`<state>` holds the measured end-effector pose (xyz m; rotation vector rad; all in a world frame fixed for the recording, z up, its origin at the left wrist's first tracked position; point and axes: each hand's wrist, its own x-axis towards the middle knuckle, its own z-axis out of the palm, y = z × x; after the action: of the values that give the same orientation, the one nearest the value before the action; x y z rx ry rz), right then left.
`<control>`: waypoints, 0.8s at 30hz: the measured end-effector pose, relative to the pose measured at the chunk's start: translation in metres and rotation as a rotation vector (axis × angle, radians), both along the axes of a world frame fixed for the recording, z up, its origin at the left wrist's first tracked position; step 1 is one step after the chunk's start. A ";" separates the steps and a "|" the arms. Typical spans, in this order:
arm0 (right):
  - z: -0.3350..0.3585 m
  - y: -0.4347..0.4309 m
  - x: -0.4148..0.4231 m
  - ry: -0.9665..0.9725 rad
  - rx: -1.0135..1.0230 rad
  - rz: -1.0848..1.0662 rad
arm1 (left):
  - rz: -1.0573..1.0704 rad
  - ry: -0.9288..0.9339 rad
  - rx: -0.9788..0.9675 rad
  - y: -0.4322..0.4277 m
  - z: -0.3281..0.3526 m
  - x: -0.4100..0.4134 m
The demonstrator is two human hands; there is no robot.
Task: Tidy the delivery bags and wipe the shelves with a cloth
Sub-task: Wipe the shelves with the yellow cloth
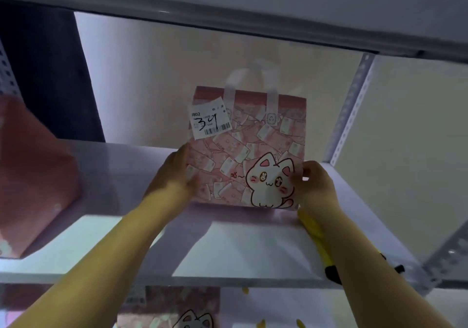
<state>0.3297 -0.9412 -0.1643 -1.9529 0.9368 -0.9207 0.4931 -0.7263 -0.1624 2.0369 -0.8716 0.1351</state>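
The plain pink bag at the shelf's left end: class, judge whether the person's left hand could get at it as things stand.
Probably yes, once freed: the left hand holds the cat bag by its left edge, but only bare shelf lies between it and the plain pink bag.

The picture is dim, with a cold violet tint. Pale patches of light lie on the front of the shelf (253, 249), with soft shadows between them. The upper shelf (228, 23) is dark underneath. The cat bag (253, 155) is fairly sharp, the pink bag (35, 175) at the left is blurred, and straight edges bend near the borders.
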 end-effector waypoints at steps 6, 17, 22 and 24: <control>-0.006 -0.002 -0.004 -0.082 0.097 0.055 | 0.034 0.023 -0.017 0.002 -0.011 0.002; 0.034 0.039 -0.026 -0.180 -0.298 -0.043 | 0.064 -0.156 0.029 0.038 -0.003 -0.011; 0.043 0.096 -0.013 -0.204 -0.301 0.036 | 0.003 -0.285 0.046 0.086 0.016 -0.025; 0.041 0.126 -0.005 -0.217 -0.303 0.067 | -0.043 -0.365 0.055 0.113 0.024 -0.029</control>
<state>0.3252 -0.8156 -0.1236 -2.0666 0.6324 -1.2652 0.4641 -0.6131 -0.1384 2.0768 -1.1532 0.4751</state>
